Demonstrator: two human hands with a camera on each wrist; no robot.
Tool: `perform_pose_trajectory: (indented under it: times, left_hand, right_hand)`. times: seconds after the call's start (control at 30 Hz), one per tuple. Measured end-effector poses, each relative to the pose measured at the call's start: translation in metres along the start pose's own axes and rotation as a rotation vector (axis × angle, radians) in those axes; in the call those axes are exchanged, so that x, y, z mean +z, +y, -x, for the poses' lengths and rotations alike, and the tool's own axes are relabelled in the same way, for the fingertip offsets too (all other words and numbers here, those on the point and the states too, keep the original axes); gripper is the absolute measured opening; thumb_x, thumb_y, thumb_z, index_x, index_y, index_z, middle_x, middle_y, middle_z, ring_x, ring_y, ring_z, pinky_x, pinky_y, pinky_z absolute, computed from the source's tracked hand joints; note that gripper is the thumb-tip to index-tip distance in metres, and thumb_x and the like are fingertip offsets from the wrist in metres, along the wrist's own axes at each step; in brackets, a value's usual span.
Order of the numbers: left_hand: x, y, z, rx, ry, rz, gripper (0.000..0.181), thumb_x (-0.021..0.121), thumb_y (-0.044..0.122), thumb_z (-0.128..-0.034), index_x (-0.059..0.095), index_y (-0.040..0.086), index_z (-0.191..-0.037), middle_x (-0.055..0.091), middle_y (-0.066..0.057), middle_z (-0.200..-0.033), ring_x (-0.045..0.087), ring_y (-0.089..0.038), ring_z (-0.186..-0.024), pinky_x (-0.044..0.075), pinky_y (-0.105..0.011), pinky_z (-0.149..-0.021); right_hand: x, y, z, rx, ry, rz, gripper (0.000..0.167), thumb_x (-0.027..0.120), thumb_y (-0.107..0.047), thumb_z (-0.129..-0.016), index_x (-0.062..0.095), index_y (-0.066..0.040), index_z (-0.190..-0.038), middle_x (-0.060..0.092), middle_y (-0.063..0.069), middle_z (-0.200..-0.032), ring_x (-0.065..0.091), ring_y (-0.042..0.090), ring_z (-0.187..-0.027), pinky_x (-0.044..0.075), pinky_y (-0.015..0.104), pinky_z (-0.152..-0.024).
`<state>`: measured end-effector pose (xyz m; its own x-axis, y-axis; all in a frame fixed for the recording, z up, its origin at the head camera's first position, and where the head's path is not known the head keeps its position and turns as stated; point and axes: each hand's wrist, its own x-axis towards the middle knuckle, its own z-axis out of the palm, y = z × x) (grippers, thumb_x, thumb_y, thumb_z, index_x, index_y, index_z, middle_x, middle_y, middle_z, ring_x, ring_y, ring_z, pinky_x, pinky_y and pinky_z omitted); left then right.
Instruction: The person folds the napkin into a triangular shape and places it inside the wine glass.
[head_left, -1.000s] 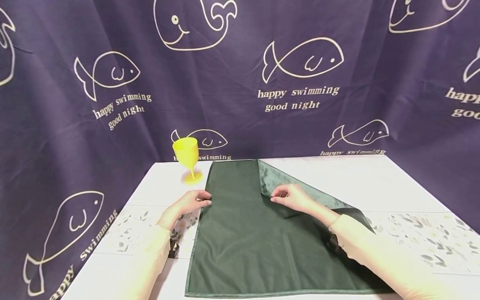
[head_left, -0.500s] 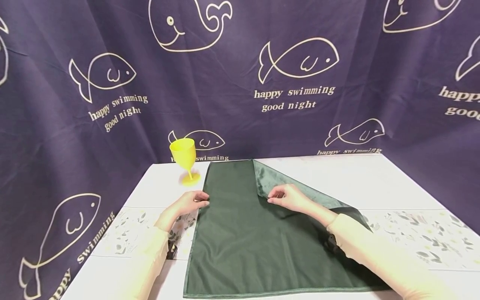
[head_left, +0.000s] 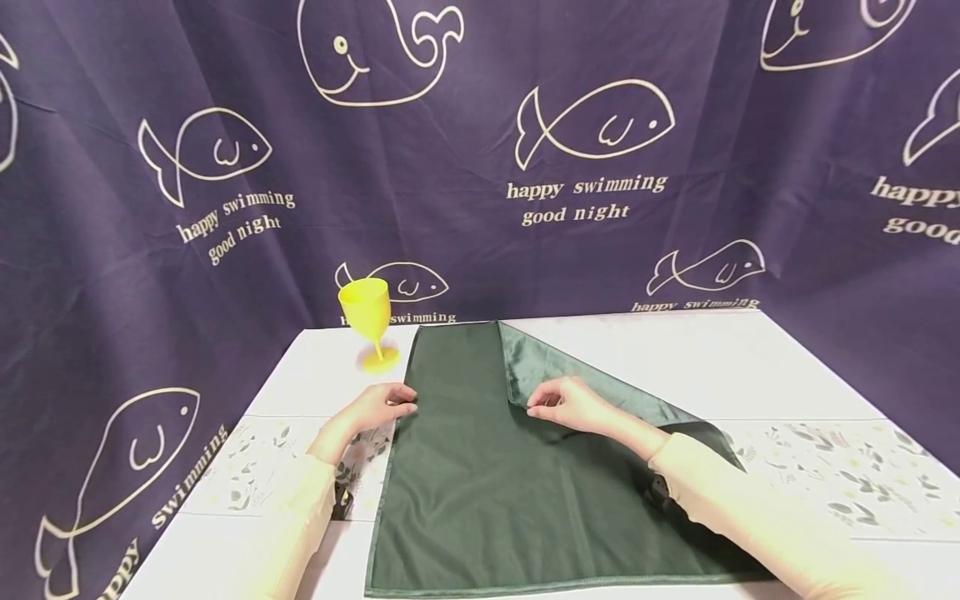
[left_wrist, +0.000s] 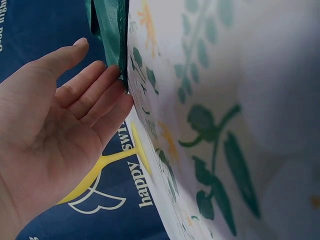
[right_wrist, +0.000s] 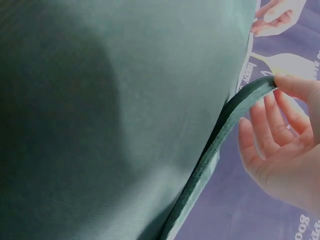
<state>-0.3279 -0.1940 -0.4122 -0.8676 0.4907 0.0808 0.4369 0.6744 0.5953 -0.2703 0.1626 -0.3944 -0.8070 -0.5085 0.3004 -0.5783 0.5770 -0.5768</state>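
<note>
OK | RH (head_left: 572, 406) pinches cloth (head_left: 480, 475) cnr | LH (head_left: 375, 407) fingers straight | curtain (head_left: 450, 187): "happy swimming good night"

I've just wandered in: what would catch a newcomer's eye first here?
Probably the bright yellow goblet, standing upright at the far left of the white table. Next comes the big dark green cloth spread in the middle, its far right corner folded inward and pinched by the right hand, while the left hand lies at its left edge. Behind everything hangs a purple curtain with pale fish and whale outlines.
</note>
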Motion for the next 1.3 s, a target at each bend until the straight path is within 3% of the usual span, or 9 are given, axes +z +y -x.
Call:
perform_pose_trajectory:
  times: [0.5, 0.7, 0.97, 1.17, 1.3]
  left_hand:
    - [0.002, -0.001, -0.001, -0.007, 0.002, 0.004, 0.026, 0.063, 0.015, -0.0898, 0.064, -0.004, -0.108, 0.068, -0.018, -0.104, 0.065, -0.030, -0.096, 0.052, -0.039, -0.085]
    - [0.002, -0.002, -0.001, 0.000, 0.004, 0.004, 0.026, 0.063, 0.015, -0.0895, 0.064, -0.004, -0.107, 0.068, -0.018, -0.104, 0.065, -0.029, -0.096, 0.052, -0.039, -0.086]
    - [0.001, 0.000, -0.001, -0.005, 0.002, -0.005, 0.025, 0.063, 0.015, -0.0897, 0.064, -0.003, -0.107, 0.068, -0.017, -0.105, 0.065, -0.030, -0.096, 0.052, -0.040, -0.086]
    - [0.001, 0.003, 0.000, 0.001, 0.003, 0.004, 0.025, 0.063, 0.014, -0.0898, 0.063, -0.005, -0.107, 0.067, -0.020, -0.105, 0.065, -0.032, -0.097, 0.052, -0.040, -0.086]
    - [0.000, 0.004, 0.002, -0.012, 0.003, 0.008, 0.024, 0.063, 0.014, -0.0893, 0.064, -0.003, -0.107, 0.067, -0.019, -0.105, 0.064, -0.032, -0.098, 0.052, -0.040, -0.086]
  right_hand:
    - [0.000, 0.004, 0.005, 0.031, -0.102, -0.021, 0.009, 0.069, -0.016, -0.085, 0.073, -0.009, -0.089, 0.072, 0.001, -0.085, 0.063, 0.006, -0.073, 0.051, 0.019, -0.066]
    - [-0.012, 0.009, 0.015, 0.036, -0.138, 0.013, 0.019, 0.075, -0.017, -0.079, 0.071, -0.006, -0.094, 0.068, 0.005, -0.088, 0.062, 0.017, -0.080, 0.051, 0.025, -0.071]
    - [-0.033, 0.028, 0.036, 0.106, -0.125, 0.079, 0.038, 0.081, -0.024, -0.072, 0.068, -0.004, -0.102, 0.063, 0.009, -0.096, 0.055, 0.025, -0.086, 0.048, 0.037, -0.077]
    - [-0.045, 0.039, 0.051, 0.138, -0.106, 0.100, 0.039, 0.082, -0.025, -0.070, 0.069, -0.004, -0.100, 0.062, 0.009, -0.095, 0.054, 0.022, -0.085, 0.047, 0.035, -0.076]
    - [-0.051, 0.047, 0.061, 0.107, -0.068, 0.130, 0.039, 0.084, -0.023, -0.067, 0.070, -0.004, -0.098, 0.062, 0.009, -0.094, 0.053, 0.023, -0.083, 0.045, 0.032, -0.073]
